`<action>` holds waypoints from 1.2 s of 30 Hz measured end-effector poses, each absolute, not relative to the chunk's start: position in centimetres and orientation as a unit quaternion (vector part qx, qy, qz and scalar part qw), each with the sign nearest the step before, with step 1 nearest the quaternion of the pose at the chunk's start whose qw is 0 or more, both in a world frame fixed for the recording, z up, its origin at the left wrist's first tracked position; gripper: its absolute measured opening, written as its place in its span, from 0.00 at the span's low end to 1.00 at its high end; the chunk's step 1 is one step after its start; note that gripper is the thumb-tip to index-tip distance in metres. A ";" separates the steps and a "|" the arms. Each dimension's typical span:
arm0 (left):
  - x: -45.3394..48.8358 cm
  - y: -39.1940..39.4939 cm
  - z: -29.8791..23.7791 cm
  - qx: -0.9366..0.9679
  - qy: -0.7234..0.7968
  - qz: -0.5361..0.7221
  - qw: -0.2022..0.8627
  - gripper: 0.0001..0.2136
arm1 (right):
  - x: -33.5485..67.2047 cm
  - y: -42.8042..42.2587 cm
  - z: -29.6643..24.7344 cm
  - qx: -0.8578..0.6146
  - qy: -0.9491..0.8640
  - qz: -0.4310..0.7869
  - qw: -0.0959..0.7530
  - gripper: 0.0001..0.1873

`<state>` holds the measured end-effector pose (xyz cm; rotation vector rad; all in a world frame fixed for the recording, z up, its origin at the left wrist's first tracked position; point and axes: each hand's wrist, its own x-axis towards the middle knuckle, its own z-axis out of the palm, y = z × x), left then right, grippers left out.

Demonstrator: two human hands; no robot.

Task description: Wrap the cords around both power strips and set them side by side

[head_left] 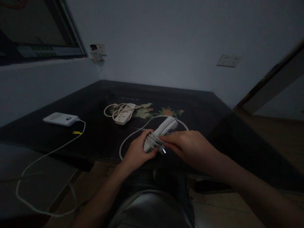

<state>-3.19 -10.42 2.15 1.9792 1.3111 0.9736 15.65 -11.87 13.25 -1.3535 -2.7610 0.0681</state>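
A white power strip is held tilted just above the near part of the dark table. Its grey-white cord is wound several times around the strip, and a loose loop arcs out behind and to the left. The plug with metal prongs sticks out near the wound turns. My left hand is closed around the strip's near end, thumb below. My right hand pinches the cord against the strip's right side.
A second power strip wrapped in its cream cord lies farther back on the dark table. To the left rests a white power bank with a cable hanging over the edge. Wall sockets are at the back.
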 end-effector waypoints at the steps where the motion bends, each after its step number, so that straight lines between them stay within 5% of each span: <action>1: -3.2 -10.4 2.1 0.738 0.492 0.368 0.280 0.28 | 15.8 -11.8 13.3 -0.445 -0.895 0.014 0.026 0.14; 6: -3.5 -10.6 2.2 0.730 0.498 0.373 0.281 0.27 | 17.5 -11.0 13.8 -0.464 -0.885 0.017 0.020 0.16; 15: -3.4 -10.8 2.4 0.704 0.472 0.412 0.335 0.28 | 18.4 -11.8 11.2 -0.326 -0.904 0.241 0.140 0.16; 30: -2.4 -11.1 1.9 0.639 0.433 0.493 0.400 0.28 | 17.5 -11.6 6.9 -0.334 -0.809 0.288 0.388 0.12; 36: -2.4 -11.0 1.6 0.610 0.431 0.489 0.451 0.29 | 17.3 -11.6 6.1 -0.378 -0.768 0.309 0.414 0.14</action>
